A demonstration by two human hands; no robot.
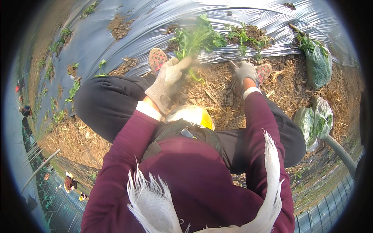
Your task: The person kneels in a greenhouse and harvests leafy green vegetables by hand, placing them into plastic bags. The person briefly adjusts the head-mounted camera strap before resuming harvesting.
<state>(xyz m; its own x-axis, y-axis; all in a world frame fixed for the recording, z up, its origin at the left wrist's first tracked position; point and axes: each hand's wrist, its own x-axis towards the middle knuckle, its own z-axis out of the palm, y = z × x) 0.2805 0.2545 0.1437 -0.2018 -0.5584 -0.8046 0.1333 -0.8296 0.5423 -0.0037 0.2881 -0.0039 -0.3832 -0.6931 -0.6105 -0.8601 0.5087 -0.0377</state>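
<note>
My left hand [170,72], in a pale work glove, is closed around the stems of a bunch of leafy greens [201,38]; the bunch is partly blurred and reaches over the plastic mulch film. My right hand [245,71], gloved too, is low over the soil beside my right shoe [263,72]. A short thin piece sticks out of its fingers; what it belongs to is hidden. Just above this hand, a leafy plant [243,36] grows from a soil-filled opening in the film.
Filled plastic bags of greens [318,68] stand at the right, two [322,116] near my knee. Silvery mulch film [140,26] with planting holes lies ahead. My left shoe [158,59] is at its edge. Other people [69,183] are far off at the left.
</note>
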